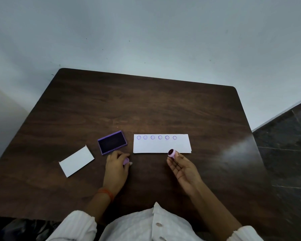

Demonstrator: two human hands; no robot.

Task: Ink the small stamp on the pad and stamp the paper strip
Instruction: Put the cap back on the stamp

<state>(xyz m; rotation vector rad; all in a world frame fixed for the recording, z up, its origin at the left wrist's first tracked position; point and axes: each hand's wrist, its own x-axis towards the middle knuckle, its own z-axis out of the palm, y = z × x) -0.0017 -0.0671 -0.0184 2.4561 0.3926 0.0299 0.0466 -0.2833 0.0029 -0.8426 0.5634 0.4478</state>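
A white paper strip (162,145) lies on the dark wooden table (146,105), with several purple round stamp marks in a row along its far edge. An open purple ink pad (112,142) sits just left of the strip. My right hand (181,167) holds the small lilac stamp (171,153) at its fingertips, inked face turned up toward me, over the strip's near edge. My left hand (116,168) rests on the table below the pad, its fingers closed on a small lilac cap (126,161).
A white rectangular lid or card (76,161) lies at an angle left of the ink pad. The table's far edge meets a pale wall. Dark tiled floor (285,153) shows past the right edge.
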